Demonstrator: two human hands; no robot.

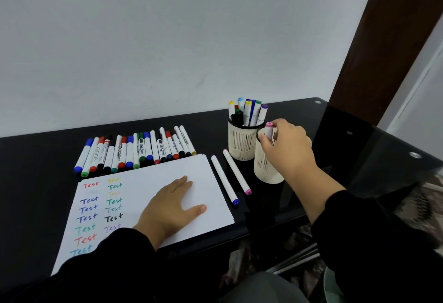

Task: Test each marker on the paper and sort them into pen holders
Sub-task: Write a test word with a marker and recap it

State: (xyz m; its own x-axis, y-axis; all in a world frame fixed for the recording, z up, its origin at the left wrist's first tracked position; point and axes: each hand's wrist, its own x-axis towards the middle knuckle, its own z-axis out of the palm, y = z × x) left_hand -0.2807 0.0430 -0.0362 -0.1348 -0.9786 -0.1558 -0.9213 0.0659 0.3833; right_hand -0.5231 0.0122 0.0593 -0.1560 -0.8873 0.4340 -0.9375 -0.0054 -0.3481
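My right hand (pixel 286 144) pinches a white marker with a pink cap (pixel 269 130) upright over the mouth of the nearer cream pen holder (pixel 263 170). Behind it, the farther cream pen holder (pixel 241 142) is full of several capped markers. My left hand (pixel 173 204) lies flat on the white paper (pixel 143 206), which carries two columns of the word "Test" in many colours. Two thin white markers lie right of the paper, one with a blue cap (pixel 224 179) and one with a pink cap (pixel 236 171). A row of several thicker markers (pixel 136 150) lies beyond the paper.
Everything sits on a black glass table (pixel 359 149) against a white wall. A dark brown door frame (pixel 381 34) rises at the right. The table's front edge runs just below the paper, with floor and clutter under it.
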